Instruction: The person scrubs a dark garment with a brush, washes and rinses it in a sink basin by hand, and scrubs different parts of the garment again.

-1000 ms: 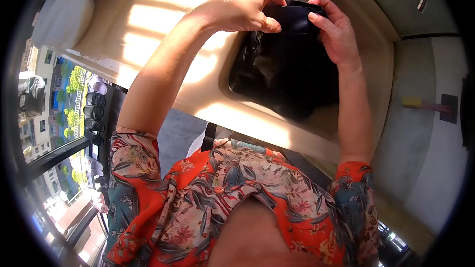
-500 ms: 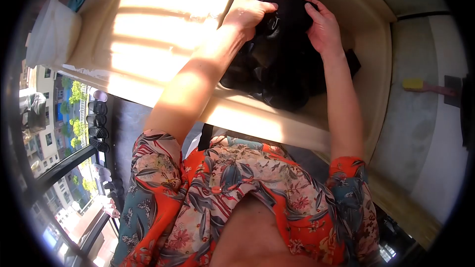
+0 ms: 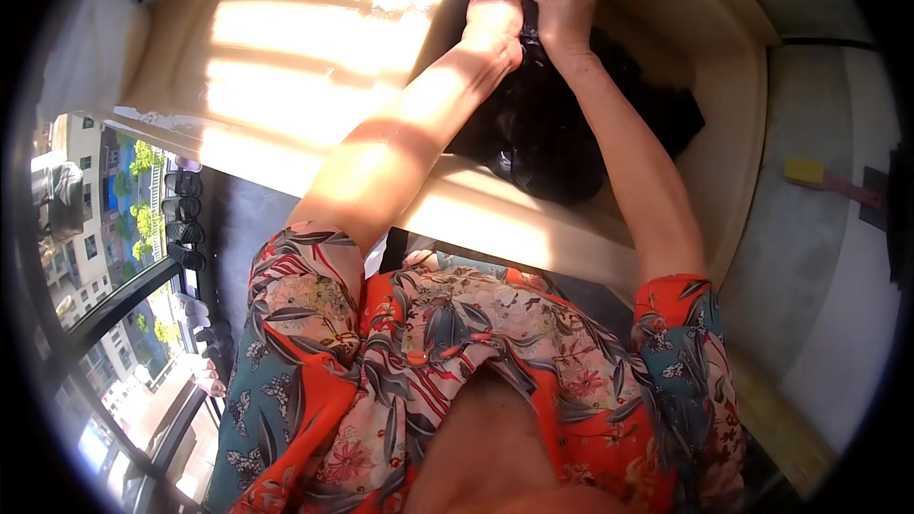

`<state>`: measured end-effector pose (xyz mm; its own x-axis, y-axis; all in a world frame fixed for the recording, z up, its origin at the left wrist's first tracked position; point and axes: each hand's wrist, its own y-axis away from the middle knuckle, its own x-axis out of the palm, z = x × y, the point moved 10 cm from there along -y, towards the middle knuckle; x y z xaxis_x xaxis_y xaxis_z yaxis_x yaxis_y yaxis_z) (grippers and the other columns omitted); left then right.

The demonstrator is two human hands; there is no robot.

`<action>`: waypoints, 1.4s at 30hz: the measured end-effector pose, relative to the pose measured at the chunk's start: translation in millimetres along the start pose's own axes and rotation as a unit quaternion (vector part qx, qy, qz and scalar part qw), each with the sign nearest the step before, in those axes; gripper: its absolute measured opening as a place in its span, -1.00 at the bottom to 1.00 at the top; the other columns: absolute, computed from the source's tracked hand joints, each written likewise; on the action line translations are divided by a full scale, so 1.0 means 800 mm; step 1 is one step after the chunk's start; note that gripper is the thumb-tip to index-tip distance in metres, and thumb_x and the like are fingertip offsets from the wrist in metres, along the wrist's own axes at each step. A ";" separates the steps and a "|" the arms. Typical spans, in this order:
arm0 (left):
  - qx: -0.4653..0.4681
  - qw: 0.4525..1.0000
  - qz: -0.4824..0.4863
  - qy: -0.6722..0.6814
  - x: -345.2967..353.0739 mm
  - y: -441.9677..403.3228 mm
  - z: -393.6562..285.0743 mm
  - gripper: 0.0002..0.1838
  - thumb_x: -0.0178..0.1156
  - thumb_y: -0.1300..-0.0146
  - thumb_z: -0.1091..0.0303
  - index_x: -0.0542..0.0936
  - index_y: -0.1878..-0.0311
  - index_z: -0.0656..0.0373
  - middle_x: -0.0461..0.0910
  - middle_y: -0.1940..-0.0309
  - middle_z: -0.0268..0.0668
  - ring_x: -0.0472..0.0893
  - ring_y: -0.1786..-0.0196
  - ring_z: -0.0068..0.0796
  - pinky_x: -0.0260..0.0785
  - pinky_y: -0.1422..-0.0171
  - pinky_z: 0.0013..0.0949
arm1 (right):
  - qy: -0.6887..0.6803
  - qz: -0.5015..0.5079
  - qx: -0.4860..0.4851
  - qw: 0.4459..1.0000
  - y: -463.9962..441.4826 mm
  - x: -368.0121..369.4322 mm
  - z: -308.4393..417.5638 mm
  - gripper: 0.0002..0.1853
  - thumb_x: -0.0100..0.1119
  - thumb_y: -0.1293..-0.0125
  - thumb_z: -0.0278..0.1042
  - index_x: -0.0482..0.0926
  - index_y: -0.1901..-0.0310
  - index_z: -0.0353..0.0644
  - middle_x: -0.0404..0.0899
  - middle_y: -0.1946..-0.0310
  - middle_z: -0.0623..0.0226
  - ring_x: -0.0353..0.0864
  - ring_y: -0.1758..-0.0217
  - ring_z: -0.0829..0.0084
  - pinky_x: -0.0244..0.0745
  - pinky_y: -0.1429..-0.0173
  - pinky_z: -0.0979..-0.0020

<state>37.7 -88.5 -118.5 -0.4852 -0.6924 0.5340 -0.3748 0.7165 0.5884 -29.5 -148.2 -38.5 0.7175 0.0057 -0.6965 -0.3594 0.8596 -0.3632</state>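
Observation:
My left hand (image 3: 497, 14) and my right hand (image 3: 562, 11) are side by side over the basin, both closed on a wet black cloth garment (image 3: 543, 133). A narrow bunched strip of it shows between my fists. Below them the bulk of the garment hangs and lies in a dark, shiny heap in the beige sink (image 3: 733, 105). What kind of garment it is I cannot make out. The cloth inside my fingers is hidden.
Left of the basin is a sunlit ribbed washboard slope (image 3: 314, 48), with a whitish container (image 3: 90, 48) at its far left. A yellow-headed brush (image 3: 809, 172) lies on the right-hand ledge. Several dark slippers (image 3: 183, 209) line the window side.
My hands have come together from a spread hold on the cloth, my right hand moving left and up. The stretched part is now bunched between my fists.

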 end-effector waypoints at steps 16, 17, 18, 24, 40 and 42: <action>-0.047 0.997 0.066 -0.009 0.014 0.029 0.014 -0.77 0.08 -0.19 0.21 0.50 0.40 0.19 0.55 0.26 -0.25 0.44 0.15 -0.49 0.27 0.06 -0.47 | 0.070 0.040 -0.006 0.997 0.000 -0.009 -0.009 -0.52 -0.13 -0.32 0.05 0.56 0.45 -0.23 0.49 0.55 0.03 0.51 0.44 0.06 0.38 0.33 0.22; -0.004 0.979 0.023 -0.204 0.015 0.040 -0.002 -0.75 0.02 -0.23 0.25 0.54 0.19 0.24 0.51 0.25 -0.28 0.42 0.26 -0.40 0.29 0.21 -0.31 | 0.023 0.058 0.001 0.998 -0.001 0.000 -0.048 -0.42 -0.21 -0.31 0.17 0.56 0.44 -0.22 0.51 0.52 0.04 0.52 0.39 0.07 0.38 0.29 0.23; 0.008 0.990 0.029 -0.141 0.017 0.035 -0.005 -0.78 0.09 -0.16 0.26 0.53 0.31 0.25 0.50 0.35 -0.26 0.41 0.27 -0.43 0.27 0.16 -0.32 | 0.056 0.053 0.017 0.997 -0.007 0.002 -0.059 -0.44 -0.18 -0.30 0.18 0.56 0.42 -0.22 0.54 0.49 0.06 0.53 0.38 0.08 0.39 0.28 0.25; -0.009 0.998 0.005 0.062 -0.001 -0.001 -0.013 -0.84 0.08 -0.12 0.36 0.48 0.49 0.24 0.47 0.53 -0.26 0.45 0.44 -0.41 0.32 0.30 -0.34 | -0.052 0.038 0.100 0.993 -0.024 -0.082 -0.048 -0.52 0.03 -0.22 0.16 0.52 0.38 -0.20 0.55 0.50 0.38 0.52 0.47 0.49 0.38 0.41 0.45; 0.045 0.892 0.246 -0.377 0.053 0.045 -0.007 -0.56 0.24 0.20 0.35 0.51 0.14 0.28 0.47 0.46 -0.31 0.43 0.49 -0.52 0.31 0.46 -0.44 | -0.444 0.262 0.310 0.799 0.093 -0.039 -0.058 -0.81 0.02 -0.25 -0.32 0.49 0.17 -0.21 0.53 0.36 0.40 0.52 0.35 0.57 0.53 0.34 0.41; 0.045 0.857 0.225 -0.461 0.053 0.051 -0.003 -0.46 0.27 0.21 0.31 0.47 0.06 0.28 0.50 0.39 -0.27 0.48 0.44 -0.48 0.35 0.44 -0.43 | -0.359 0.228 0.303 0.853 0.089 -0.044 -0.062 -0.83 0.03 -0.22 -0.35 0.50 0.22 -0.21 0.54 0.40 0.43 0.50 0.39 0.61 0.48 0.40 0.49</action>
<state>3.9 -88.7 -70.1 -0.9993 -0.0123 -0.0360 -0.0250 0.9258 0.3773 -110.2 -112.2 -70.4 0.8445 0.5339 -0.0430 -0.4801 0.7902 0.3810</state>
